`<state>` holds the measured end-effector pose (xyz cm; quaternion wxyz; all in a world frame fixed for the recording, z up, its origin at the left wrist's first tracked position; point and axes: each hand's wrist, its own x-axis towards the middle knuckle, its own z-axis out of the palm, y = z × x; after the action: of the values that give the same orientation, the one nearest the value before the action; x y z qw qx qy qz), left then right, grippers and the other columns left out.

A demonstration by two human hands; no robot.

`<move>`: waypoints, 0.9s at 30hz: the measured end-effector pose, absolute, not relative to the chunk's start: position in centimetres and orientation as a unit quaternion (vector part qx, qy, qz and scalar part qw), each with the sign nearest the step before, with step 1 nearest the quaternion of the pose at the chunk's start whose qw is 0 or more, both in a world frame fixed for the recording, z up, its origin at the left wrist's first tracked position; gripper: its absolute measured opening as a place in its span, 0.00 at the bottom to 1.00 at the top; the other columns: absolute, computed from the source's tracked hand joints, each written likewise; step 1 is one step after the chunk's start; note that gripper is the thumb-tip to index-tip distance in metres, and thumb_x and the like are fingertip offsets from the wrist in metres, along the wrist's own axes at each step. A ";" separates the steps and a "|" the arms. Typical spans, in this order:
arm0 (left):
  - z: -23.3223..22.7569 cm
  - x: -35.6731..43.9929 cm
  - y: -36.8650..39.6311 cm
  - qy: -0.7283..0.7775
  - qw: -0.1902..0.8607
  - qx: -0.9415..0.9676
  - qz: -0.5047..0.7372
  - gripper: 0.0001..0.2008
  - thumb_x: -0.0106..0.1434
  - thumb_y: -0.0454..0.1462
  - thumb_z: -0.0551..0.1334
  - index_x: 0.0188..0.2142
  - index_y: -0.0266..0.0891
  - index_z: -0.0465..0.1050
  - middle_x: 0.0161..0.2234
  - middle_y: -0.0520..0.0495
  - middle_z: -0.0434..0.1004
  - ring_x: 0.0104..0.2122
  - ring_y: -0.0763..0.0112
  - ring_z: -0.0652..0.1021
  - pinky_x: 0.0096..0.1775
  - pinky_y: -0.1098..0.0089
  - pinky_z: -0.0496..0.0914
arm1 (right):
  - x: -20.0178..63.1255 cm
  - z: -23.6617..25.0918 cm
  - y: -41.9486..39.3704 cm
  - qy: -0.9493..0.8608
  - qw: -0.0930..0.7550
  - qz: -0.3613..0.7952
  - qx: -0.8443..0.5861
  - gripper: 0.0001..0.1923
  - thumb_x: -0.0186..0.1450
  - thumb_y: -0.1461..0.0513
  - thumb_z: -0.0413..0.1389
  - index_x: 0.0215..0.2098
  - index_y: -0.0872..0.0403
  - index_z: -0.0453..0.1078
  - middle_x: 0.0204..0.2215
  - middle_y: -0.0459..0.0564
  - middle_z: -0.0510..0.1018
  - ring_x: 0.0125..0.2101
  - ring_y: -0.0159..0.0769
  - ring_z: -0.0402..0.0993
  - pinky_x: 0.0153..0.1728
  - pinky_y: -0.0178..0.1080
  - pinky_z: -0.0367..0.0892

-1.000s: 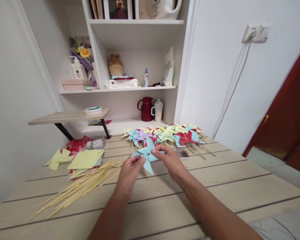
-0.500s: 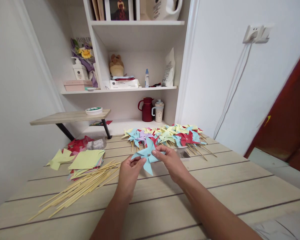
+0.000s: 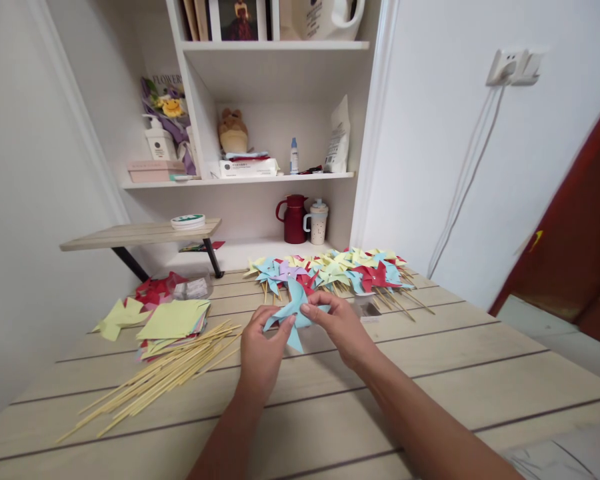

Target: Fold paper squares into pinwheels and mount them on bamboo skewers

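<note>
A light blue paper pinwheel (image 3: 295,313) is held just above the wooden table (image 3: 430,373) between both of my hands. My left hand (image 3: 261,348) pinches its left blades from below. My right hand (image 3: 337,325) grips it at the centre and right side, thumb and forefinger on the hub. Behind the hands lies a pile of finished pinwheels (image 3: 330,272) in blue, yellow, red and purple, with their sticks pointing toward me.
A bundle of thin bamboo sticks (image 3: 160,373) lies on the left of the table, beside a stack of coloured paper squares (image 3: 173,320) and red cut pieces (image 3: 153,288). White shelves (image 3: 240,177) behind hold a red jug (image 3: 293,219), a cup and bottles. A small side shelf (image 3: 135,233) stands at left.
My hands have shifted slightly on the blue pinwheel; it is tilted and turned a little, with my left fingers further onto the blades. Everything else stays where it was.
</note>
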<state>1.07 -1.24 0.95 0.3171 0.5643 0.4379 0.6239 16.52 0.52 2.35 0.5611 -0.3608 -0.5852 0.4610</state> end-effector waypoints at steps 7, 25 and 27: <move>1.2 1.1 -1.5 0.440 0.305 0.578 0.616 0.09 0.55 0.42 0.68 0.32 0.39 0.79 0.34 0.46 0.75 0.37 0.64 0.75 0.39 0.69 0.70 | 16.7 2.5 0.5 -0.590 0.572 0.449 -0.353 0.11 0.54 0.54 0.65 0.30 0.51 0.73 0.30 0.44 0.75 0.33 0.35 0.69 0.38 0.38 0.64; 1.1 0.3 -3.1 0.343 -0.254 0.708 0.563 0.11 0.64 0.29 0.60 0.41 0.43 0.77 0.36 0.46 0.79 0.36 0.65 0.77 0.43 0.62 0.67 | 17.4 3.1 -0.6 -0.739 0.589 0.138 -0.296 0.10 0.61 0.66 0.60 0.39 0.47 0.75 0.36 0.48 0.80 0.40 0.42 0.74 0.43 0.46 0.67; 1.3 0.4 -3.3 0.331 -0.277 0.709 0.558 0.11 0.63 0.28 0.60 0.42 0.43 0.77 0.36 0.46 0.79 0.37 0.66 0.77 0.44 0.62 0.66 | 17.4 3.0 -0.6 -0.742 0.595 0.127 -0.282 0.11 0.60 0.68 0.59 0.39 0.46 0.75 0.35 0.48 0.80 0.40 0.42 0.74 0.43 0.46 0.67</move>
<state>0.36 -3.32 1.33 -0.2771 0.7085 0.3310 0.5582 17.43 -0.56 2.99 0.5950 -0.2822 -0.7417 0.1273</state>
